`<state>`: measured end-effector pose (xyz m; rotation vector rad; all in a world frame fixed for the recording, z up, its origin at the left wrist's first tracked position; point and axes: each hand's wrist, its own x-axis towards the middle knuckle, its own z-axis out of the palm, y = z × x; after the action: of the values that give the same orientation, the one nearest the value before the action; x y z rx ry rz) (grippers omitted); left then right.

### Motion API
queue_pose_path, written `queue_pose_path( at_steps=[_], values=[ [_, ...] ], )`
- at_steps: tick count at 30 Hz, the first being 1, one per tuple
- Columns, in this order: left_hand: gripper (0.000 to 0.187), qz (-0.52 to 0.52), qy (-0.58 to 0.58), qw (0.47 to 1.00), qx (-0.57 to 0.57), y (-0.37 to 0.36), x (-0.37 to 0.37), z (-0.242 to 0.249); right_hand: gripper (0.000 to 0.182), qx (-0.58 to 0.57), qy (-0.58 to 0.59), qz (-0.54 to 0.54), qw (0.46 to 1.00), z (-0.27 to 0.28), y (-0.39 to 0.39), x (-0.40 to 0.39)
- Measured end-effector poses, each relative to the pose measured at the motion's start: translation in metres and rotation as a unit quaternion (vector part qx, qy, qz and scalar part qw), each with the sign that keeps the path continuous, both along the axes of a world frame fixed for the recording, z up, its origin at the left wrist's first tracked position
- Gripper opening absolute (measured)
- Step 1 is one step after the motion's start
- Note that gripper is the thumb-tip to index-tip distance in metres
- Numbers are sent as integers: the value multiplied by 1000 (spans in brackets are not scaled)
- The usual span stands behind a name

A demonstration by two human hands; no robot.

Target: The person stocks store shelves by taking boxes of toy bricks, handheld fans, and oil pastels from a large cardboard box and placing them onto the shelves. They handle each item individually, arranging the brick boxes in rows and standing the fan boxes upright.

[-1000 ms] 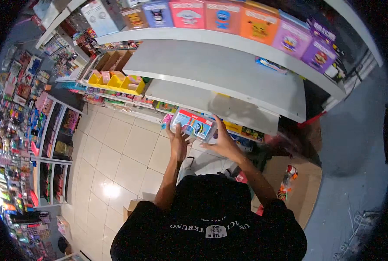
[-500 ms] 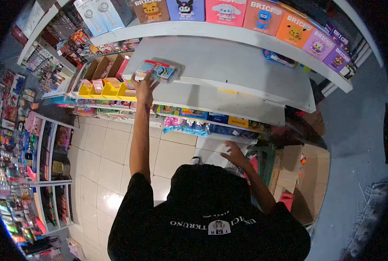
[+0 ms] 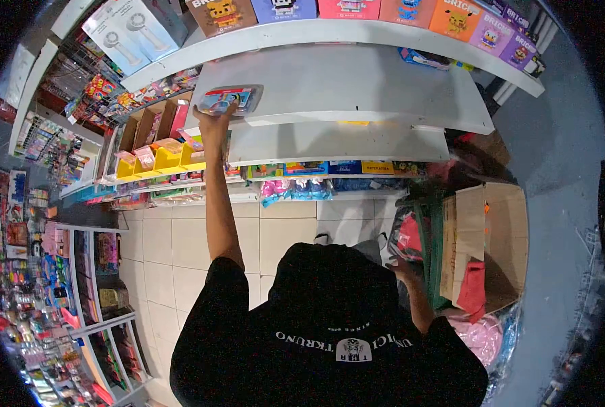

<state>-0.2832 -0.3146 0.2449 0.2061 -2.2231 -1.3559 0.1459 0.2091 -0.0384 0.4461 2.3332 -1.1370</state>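
A flat, clear plastic case [image 3: 244, 102] with a blue and red label is at the left front corner of the grey shelf [image 3: 309, 85]. My left hand [image 3: 214, 125] grips it from the front edge, arm stretched out, with fingers over the label. Down beside my body, my right hand [image 3: 404, 273] is partly hidden by the black hood. Its visible fingers are extended and hold nothing that shows. Just above that hand is a clear bag with something red inside [image 3: 409, 234].
Boxed brick sets [image 3: 348, 9] line the shelf above. Yellow bins [image 3: 170, 159] hold small packs at left. A lower shelf [image 3: 336, 144] juts out below. An open cardboard box [image 3: 496, 251] and a pink bundle [image 3: 477, 336] stand to my right. Crowded racks [image 3: 27, 271] fill the far left.
My left hand has moved the case slightly left and down towards the shelf's front corner. My right hand has dropped from in front of the shelves to beside my body. The view has shifted.
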Motion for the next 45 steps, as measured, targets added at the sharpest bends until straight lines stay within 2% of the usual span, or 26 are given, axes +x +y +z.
queue_pose_path(
  at_steps=[2, 3, 6, 8, 9, 12, 13, 16, 17, 20, 24, 25, 26, 29, 32, 33, 34, 45],
  values=[
    [102, 78, -96, 978, -169, 17, 25, 30, 41, 18, -12, 32, 999, -26, 10, 26],
    [100, 98, -174, 958, -204, 22, 30, 37, 40, 26, -17, 49, 998, -45, 17, 40],
    [101, 134, -13, 937, -322, 40, 47, 23, 38, 30, -99, 37, 994, -38, 12, 60],
    [98, 84, 2, 925, -370, 55, 54, 16, 39, 1, -128, -18, 992, -36, 10, 70],
    [91, 76, 5, 916, -393, 57, 54, 16, 39, -9, -138, -43, 989, -36, 10, 75],
    [82, 38, -5, 913, -405, 42, 32, 8, 39, -40, -155, -111, 981, -37, 8, 85],
    [74, 11, -44, 917, -395, 37, 29, 18, 40, -49, -156, -129, 978, -38, 6, 88],
    [70, -1, -117, 919, -377, 26, 1, 24, 40, -77, -152, -178, 969, -43, -2, 88],
    [69, 21, -92, 921, -379, 26, -8, 18, 40, -88, -149, -193, 966, -45, -4, 88],
    [68, -4, -25, 932, -362, -4, -65, -18, 41, -120, -127, -229, 958, -52, -9, 88],
    [67, 37, -6, 928, -371, -5, -89, -10, 43, -149, -44, -139, 978, -32, -22, 75],
    [69, 45, -49, 928, -366, -4, -90, -7, 44, -154, -20, -110, 982, -25, -27, 71],
    [69, 52, -43, 929, -363, -4, -94, -8, 45, -159, 4, -82, 984, -21, -30, 72],
    [69, 69, -32, 930, -359, -5, -104, -10, 46, -251, -44, -147, 956, -83, -12, 92],
    [69, 60, -34, 934, -351, -12, -115, -12, 56, -35, -252, -67, 965, 20, -36, 61],
    [70, 54, -16, 941, -335, -12, -114, -13, 49, -75, -227, -144, 960, 2, -35, 78],
    [71, 63, -21, 940, -335, -11, -113, -12, 49, -90, -225, -181, 953, -7, -30, 92],
    [70, 67, -19, 939, -336, -7, -120, -10, 50, -115, -264, -180, 941, 10, -15, 101]
  ],
)
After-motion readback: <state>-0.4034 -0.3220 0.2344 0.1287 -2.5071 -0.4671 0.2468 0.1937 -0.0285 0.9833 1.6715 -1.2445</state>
